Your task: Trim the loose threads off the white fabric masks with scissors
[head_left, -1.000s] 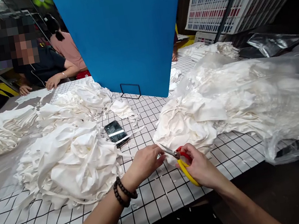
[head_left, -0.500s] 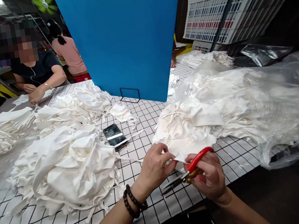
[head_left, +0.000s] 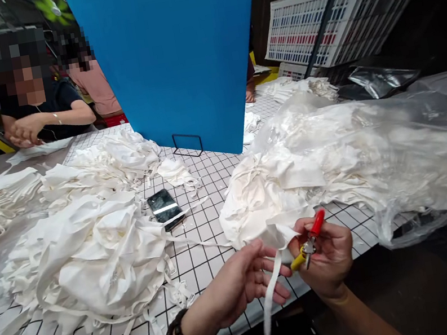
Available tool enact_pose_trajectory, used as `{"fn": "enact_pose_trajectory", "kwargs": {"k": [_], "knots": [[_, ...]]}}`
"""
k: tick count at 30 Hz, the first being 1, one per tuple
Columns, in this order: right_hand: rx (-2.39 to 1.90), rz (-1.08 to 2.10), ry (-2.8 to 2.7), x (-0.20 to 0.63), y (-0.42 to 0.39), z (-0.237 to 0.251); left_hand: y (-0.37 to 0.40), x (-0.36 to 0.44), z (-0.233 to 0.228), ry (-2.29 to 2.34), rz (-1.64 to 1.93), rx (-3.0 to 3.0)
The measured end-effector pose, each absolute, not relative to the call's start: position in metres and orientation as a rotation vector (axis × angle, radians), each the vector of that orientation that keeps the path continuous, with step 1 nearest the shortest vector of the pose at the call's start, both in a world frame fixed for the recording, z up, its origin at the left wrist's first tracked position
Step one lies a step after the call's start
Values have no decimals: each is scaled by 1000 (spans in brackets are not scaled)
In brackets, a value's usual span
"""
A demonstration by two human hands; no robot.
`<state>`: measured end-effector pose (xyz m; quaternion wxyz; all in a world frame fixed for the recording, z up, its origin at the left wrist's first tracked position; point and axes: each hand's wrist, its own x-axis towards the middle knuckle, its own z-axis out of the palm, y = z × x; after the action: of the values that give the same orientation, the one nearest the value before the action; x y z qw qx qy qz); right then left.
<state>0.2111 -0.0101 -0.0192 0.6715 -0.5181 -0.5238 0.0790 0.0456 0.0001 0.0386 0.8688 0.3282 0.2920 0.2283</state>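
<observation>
My right hand (head_left: 328, 256) is closed around scissors (head_left: 314, 232) with red and yellow handles; their blades are foreshortened. Its thumb and forefinger also pinch the edge of a white cloth piece (head_left: 279, 232). From that cloth a narrow white strap (head_left: 270, 291) hangs down past the fingers of my left hand (head_left: 246, 281). That hand is open, palm turned inward and fingers apart, beside the strap. Just beyond both hands lies a heap of white cloth pieces (head_left: 253, 191), spilling from a clear plastic bag (head_left: 410, 153).
A larger white cloth pile (head_left: 93, 258) covers the left of the grid-patterned table (head_left: 207, 253). A phone (head_left: 165, 207) lies beside it. A tall blue panel (head_left: 174, 55) stands at the back. Across the table sits a co-worker (head_left: 58, 103); white crates (head_left: 320, 25) are at right.
My left hand has let go of the cloth and opened. The right hand has turned the scissors, their blades no longer pointing left, and moved slightly right. The strap now hangs down. The view has shifted slightly.
</observation>
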Motion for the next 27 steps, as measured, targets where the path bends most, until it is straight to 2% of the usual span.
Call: {"fn": "enact_pose_trajectory", "kwargs": {"k": [6, 17, 27], "knots": [[-1016, 351, -1260, 220, -14, -30, 1, 55, 7, 563, 466, 468], [-1042, 852, -1217, 224, -19, -26, -5, 61, -2, 473, 595, 541], [-1211, 876, -1098, 227, -28, -24, -14, 52, 7, 758, 937, 1017]]}}
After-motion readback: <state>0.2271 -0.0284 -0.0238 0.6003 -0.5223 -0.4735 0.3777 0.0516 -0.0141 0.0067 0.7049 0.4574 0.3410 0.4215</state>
